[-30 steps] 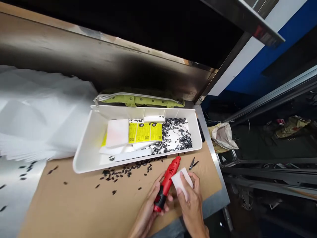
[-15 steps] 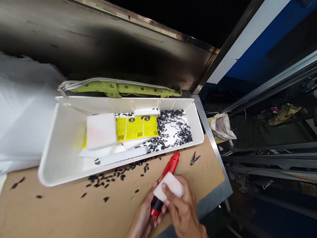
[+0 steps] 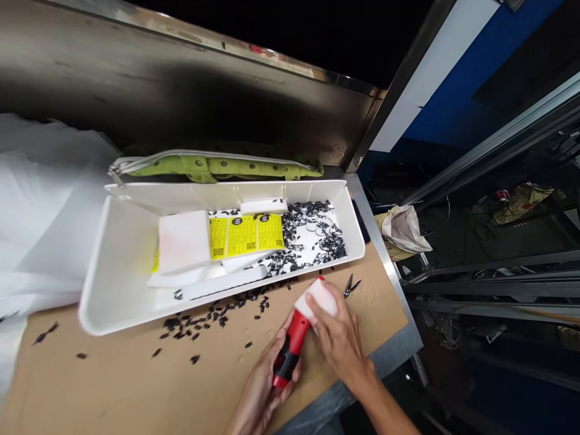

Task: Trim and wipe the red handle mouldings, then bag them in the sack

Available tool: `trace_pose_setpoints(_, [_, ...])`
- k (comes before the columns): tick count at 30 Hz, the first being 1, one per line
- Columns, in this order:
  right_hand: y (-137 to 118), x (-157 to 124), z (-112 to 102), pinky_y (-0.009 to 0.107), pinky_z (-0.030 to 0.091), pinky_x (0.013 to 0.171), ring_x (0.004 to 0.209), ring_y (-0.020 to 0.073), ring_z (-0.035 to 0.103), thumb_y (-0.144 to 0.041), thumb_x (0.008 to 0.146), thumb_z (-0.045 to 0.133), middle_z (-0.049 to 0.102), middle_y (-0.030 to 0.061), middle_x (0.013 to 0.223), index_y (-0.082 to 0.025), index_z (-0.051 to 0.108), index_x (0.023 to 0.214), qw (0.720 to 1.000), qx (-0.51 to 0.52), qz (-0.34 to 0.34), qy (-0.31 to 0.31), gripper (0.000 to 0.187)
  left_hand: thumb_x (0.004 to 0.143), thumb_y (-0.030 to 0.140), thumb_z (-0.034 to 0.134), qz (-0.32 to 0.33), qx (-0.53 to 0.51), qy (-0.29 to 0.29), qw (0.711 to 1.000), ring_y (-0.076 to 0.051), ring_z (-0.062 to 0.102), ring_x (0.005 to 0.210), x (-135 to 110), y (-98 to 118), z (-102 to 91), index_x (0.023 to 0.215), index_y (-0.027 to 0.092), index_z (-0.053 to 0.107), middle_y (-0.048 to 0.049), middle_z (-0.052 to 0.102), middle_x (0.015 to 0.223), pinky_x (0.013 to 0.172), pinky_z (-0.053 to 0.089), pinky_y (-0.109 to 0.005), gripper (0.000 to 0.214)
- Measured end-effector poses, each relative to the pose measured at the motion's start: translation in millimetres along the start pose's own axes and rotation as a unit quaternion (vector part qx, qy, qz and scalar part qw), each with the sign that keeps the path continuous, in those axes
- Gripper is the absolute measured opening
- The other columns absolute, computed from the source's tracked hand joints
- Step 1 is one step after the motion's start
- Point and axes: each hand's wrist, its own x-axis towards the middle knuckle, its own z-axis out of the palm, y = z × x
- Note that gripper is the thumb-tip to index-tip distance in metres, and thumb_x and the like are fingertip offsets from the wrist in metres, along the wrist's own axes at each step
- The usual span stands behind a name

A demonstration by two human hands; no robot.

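Observation:
My left hand (image 3: 272,368) is wrapped round the black grip of a red and black handheld tool (image 3: 296,332), whose exact kind I cannot make out. A white foam block (image 3: 322,295) is pinched in my right hand (image 3: 338,329) and lies against the tool's upper end, covering most of it. Just beyond the hands stands a long white plastic bin (image 3: 149,311). Inside it are white foam pieces (image 3: 185,241), a yellow printed label sheet (image 3: 247,235) and many small black parts (image 3: 328,244).
Small black pieces (image 3: 194,320) are scattered on the brown board (image 3: 113,386) before the bin. Nail clippers (image 3: 350,286) lie right of the hands. A green dotted zip pouch (image 3: 226,166) is behind the bin, a white plastic bag (image 3: 45,211) at left, a paper bag (image 3: 403,229) past the table edge.
My right hand has slid the foam block up along the tool, from its middle to its far end. The red body now shows below the block. The view has shifted slightly.

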Motion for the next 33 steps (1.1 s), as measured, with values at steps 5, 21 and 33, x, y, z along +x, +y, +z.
trace_pose_setpoints(5, [2.3, 4.4, 5.5, 0.038, 0.056, 0.087, 0.117, 0.0251, 0.058, -0.017, 0.093, 0.044, 0.049, 0.0091, 0.141, -0.034, 0.051, 0.138, 0.999, 0.020, -0.044, 0.006, 0.048, 0.078, 0.032, 0.067, -0.061, -0.073, -0.069, 0.993, -0.001, 0.028, 0.028, 1.8, 12.6, -12.9, 0.073, 0.016, 0.057, 0.0018, 0.051, 0.043, 0.027, 0.017, -0.009, 0.019])
trace_pose_setpoints(21, [-8.0, 14.7, 5.7, 0.036, 0.057, 0.084, 0.107, 0.0230, 0.061, -0.017, 0.089, 0.054, 0.051, 0.0038, 0.140, -0.036, 0.056, 0.132, 0.998, 0.008, -0.054, -0.026, 0.048, 0.080, 0.024, 0.064, -0.075, -0.060, -0.112, 0.989, -0.001, 0.031, 0.030, 10.7, 18.0, -24.9, 0.076, 0.018, 0.050, 0.0053, 0.047, 0.050, 0.027, 0.017, -0.007, 0.016])
trace_pose_setpoints(33, [-12.4, 14.5, 0.1, 0.038, 0.057, 0.081, 0.109, 0.0255, 0.062, -0.016, 0.088, 0.056, 0.048, 0.0064, 0.139, -0.037, 0.058, 0.130, 0.998, 0.007, 0.047, -0.034, 0.047, 0.074, 0.043, 0.071, -0.028, -0.014, -0.069, 0.997, 0.000, 0.027, 0.031, 8.8, 11.5, -15.8, 0.072, 0.018, 0.051, 0.0030, 0.052, 0.048, 0.029, 0.013, -0.008, 0.032])
